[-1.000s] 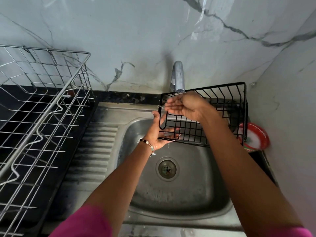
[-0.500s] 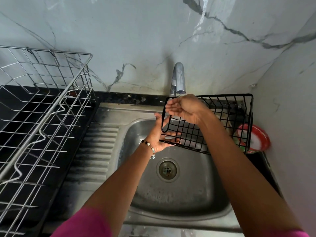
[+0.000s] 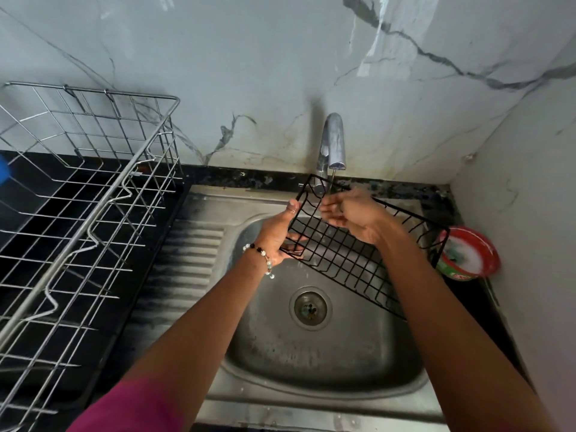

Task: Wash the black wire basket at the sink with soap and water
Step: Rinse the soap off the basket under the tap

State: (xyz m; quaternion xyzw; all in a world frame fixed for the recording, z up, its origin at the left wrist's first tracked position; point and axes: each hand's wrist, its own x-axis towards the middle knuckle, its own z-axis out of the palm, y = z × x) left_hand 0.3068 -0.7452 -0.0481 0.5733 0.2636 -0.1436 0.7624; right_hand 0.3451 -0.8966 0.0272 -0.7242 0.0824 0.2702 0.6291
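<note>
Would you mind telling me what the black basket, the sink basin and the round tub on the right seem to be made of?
The black wire basket looks like thin metal rod with a matte black coating. The steel-grey sink basin appears to be stainless steel, brushed, dulled and stained. The round red tub seems to be glossy plastic, though that is less certain.

Black wire basket (image 3: pixel 352 260) in left hand (image 3: pixel 276 238) over sink (image 3: pixel 311 363), right hand (image 3: pixel 352 213) under tap (image 3: pixel 333 141).

Home kitchen, steel sink (image 3: pixel 311 397), tap (image 3: pixel 334 141), dish rack (image 3: pixel 93 194)
</note>
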